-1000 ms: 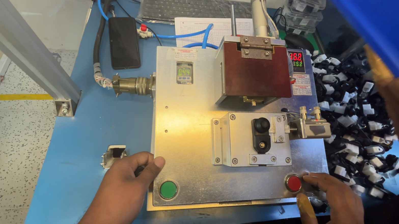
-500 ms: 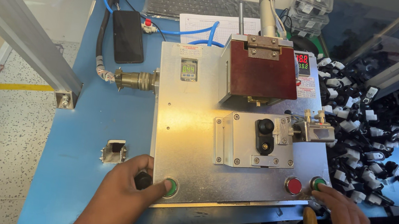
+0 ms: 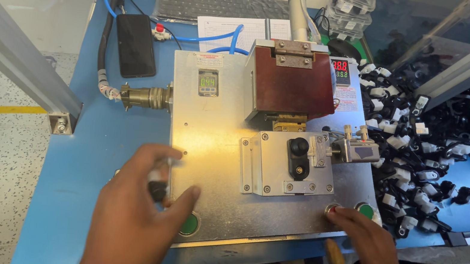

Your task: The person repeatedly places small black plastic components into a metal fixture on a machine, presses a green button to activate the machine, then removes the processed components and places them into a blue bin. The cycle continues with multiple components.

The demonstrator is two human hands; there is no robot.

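Left hand (image 3: 136,216) has risen off the green button (image 3: 189,224), fingers pinching a small black part (image 3: 157,190). Right hand (image 3: 366,258) has slid from green to red button (image 3: 332,209), empty. Judged: cycle ended, black part (image 3: 298,157) seated in fixture.

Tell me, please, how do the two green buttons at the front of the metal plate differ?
The left green button lies beside the left hand's thumb and shows almost whole; the right green button lies beyond the right hand's fingertips, partly hidden. The left one sits nearer the plate's front edge. Both are round, green and flush-mounted.

small grey display (image 3: 208,82), red-digit readout (image 3: 340,69) — plate top
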